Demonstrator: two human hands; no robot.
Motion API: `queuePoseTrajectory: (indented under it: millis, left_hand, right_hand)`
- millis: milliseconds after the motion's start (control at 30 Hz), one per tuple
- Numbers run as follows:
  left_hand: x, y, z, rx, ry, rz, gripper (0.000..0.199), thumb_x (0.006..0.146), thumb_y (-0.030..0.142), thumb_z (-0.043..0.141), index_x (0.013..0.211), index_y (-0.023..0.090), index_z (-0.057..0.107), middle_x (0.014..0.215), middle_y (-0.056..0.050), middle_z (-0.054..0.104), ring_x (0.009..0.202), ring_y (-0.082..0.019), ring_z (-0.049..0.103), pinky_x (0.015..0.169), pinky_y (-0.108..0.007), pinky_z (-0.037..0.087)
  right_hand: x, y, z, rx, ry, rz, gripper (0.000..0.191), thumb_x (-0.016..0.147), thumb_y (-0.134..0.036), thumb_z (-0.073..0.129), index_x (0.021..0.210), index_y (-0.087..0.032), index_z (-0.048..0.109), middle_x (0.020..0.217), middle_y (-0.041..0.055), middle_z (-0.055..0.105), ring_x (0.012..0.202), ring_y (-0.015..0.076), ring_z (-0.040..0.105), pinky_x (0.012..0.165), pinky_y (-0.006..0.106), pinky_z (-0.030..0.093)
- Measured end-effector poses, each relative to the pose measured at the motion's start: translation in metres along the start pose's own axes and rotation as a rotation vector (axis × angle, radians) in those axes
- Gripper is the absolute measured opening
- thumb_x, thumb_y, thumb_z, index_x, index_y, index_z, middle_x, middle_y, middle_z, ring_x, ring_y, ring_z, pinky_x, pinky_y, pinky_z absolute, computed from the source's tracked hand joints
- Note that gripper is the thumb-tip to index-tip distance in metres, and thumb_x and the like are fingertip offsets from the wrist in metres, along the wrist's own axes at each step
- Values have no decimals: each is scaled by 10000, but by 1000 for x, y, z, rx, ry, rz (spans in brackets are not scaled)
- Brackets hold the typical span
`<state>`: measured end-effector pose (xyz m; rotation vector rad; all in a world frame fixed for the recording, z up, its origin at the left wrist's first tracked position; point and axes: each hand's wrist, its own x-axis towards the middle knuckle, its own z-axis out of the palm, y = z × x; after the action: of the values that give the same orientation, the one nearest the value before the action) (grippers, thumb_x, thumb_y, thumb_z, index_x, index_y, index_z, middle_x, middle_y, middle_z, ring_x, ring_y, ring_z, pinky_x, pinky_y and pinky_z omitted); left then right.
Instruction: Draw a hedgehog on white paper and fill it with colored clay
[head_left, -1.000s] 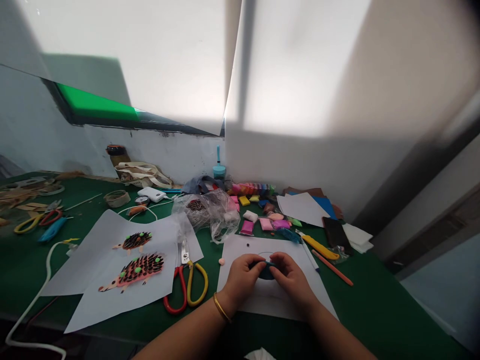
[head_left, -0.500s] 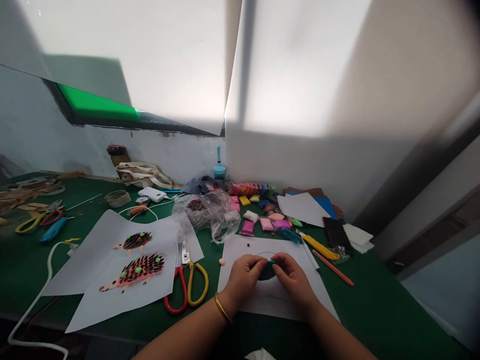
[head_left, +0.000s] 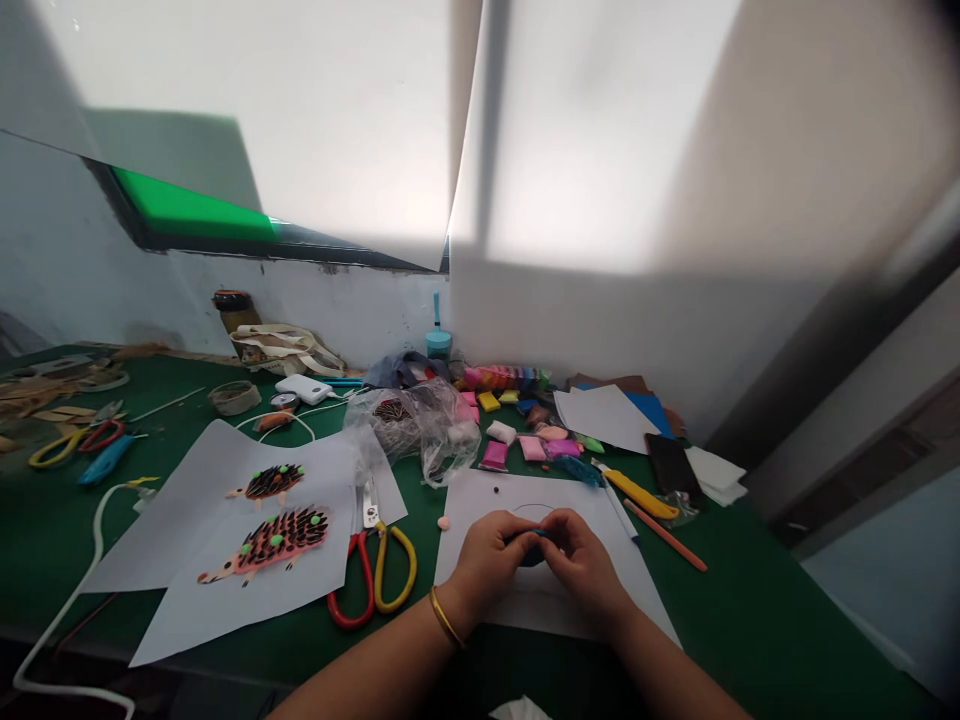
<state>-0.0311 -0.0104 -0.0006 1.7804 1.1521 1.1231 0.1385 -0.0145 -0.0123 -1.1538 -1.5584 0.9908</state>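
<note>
Over a sheet of white paper (head_left: 480, 500) my left hand (head_left: 489, 545) and my right hand (head_left: 577, 556) meet, thumbs and fingers closed on a small dark blue piece (head_left: 534, 556) that looks like modelling clay. Fingers cover most of it. A thin curved line is drawn on the paper just beyond my fingertips. One tiny dark ball (head_left: 496, 490) sits near the paper's top edge, and a pale pink lump (head_left: 444, 523) lies at its left edge. A gold bangle circles my left wrist.
Left of my hands lie red-and-yellow-handled scissors (head_left: 373, 575) and paper with hedgehog pictures (head_left: 281, 545). Behind are several clay packets (head_left: 494, 456) and a clear plastic bag (head_left: 420, 425). To the right are a yellow cutter (head_left: 641, 495), an orange stick (head_left: 666, 536) and a dark phone (head_left: 673, 466).
My fingers have closed further over the blue piece, and my hands have drawn slightly together. Less of it shows now. The things on the table have stayed put.
</note>
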Motion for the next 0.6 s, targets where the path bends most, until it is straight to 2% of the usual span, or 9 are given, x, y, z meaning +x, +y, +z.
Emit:
queuePoseTrajectory:
  millis: [133, 300, 467, 600]
  left_hand:
    - [0, 2, 0, -9, 38, -14, 190, 844, 324, 601, 906, 225, 751, 876, -40, 727, 849, -204, 646, 800, -308, 495]
    - [-2, 5, -3, 25, 33, -8, 273, 871, 356, 570, 1074, 238, 710, 1058, -53, 712, 987, -226, 629, 896, -343, 471]
    - [-2, 5, -2, 33, 31, -22, 197, 859, 342, 587, 863, 221, 742, 862, -37, 717, 837, -203, 641, 784, -304, 485]
    - [-1, 4, -2, 10, 38, -20, 293, 921, 376, 488, 1012, 230, 725, 1012, -45, 723, 952, -216, 637, 865, -326, 469]
  right_hand:
    - [0, -1, 0, 14, 4, -20, 211, 816, -394, 629, 925, -225, 564, 865, 28, 622, 793, 195, 592, 725, 324, 493]
    - [0, -2, 0, -13, -3, -1, 174, 827, -373, 607, 913, -225, 576, 832, 21, 614, 767, 192, 588, 709, 322, 487]
    - [0, -2, 0, -74, -17, -25, 182, 809, -366, 617, 928, -230, 590, 873, 33, 626, 781, 195, 586, 728, 330, 492]
    - [1, 2, 0, -43, 20, -15, 229, 794, -401, 634, 928, -223, 582, 862, 34, 621, 780, 196, 587, 724, 332, 496]
